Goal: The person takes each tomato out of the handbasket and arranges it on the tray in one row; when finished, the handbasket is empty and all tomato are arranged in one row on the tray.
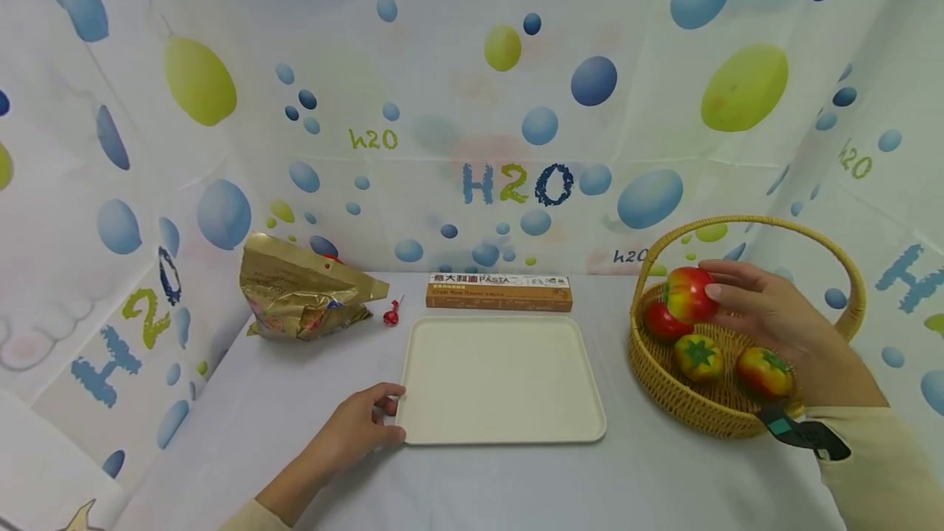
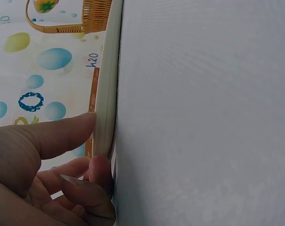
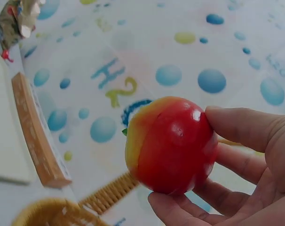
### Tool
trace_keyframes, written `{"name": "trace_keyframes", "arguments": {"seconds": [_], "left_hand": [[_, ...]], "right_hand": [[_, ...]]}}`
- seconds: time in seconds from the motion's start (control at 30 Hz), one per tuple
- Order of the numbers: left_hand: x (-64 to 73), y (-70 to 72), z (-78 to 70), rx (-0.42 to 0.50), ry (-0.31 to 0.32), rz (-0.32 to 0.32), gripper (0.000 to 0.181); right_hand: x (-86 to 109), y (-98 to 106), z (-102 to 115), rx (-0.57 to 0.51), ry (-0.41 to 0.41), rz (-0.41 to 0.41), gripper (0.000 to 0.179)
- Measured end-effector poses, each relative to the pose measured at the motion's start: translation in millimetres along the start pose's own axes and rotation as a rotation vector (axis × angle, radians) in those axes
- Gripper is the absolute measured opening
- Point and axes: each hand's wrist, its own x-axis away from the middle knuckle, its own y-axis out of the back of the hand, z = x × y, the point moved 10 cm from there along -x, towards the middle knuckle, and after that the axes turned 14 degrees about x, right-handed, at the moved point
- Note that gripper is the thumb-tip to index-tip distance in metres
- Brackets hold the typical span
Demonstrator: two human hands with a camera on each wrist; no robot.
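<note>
Holding red-and-yellow fruit (image 1: 687, 295) in our right hand (image 1: 783, 316), thumb and fingertips curled round it, raised above wicker basket (image 1: 655, 390) to right of tray (image 1: 501, 383). Our left hand (image 1: 356, 431) grips tray's left edge between thumb and fingers. Inside basket, right of tray, we see three more fruits (image 1: 699, 359). Just behind tray: pasta box (image 1: 498, 299). Beyond tray's far left corner: small red lollipop (image 1: 391, 316), then gold bag (image 1: 298, 293) farther left.

A glossy round fruit (image 1: 690, 295), red shading to yellow, is held up above the wicker basket (image 1: 664, 398). The cream rectangular tray (image 1: 501, 383), round-cornered, lies flat to the basket's left.
</note>
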Motion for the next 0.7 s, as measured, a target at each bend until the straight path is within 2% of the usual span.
{"name": "trace_keyframes", "arguments": {"seconds": [0.17,0.37,0.53,0.7], "left_hand": [[0.8,1.1,-0.2,-0.006,-0.017,-0.004,0.059],[1.0,-4.4,5.3,-0.004,-0.015,0.019,0.059],[-0.5,-2.1,7.0,0.004,-0.003,0.005,0.058],[-0.9,0.7,4.1,0.009,-0.007,0.0,0.058]], "right_hand": [[-19.9,-46.4,11.0,-0.023,0.009,0.042,0.037],[-49.2,-102.6,14.6,0.012,0.005,0.057,0.047],[-73.9,-130.9,21.5,0.0,0.061,0.056,0.059],[-90.8,-150.7,25.8,-0.001,0.094,0.098,0.056]]}}
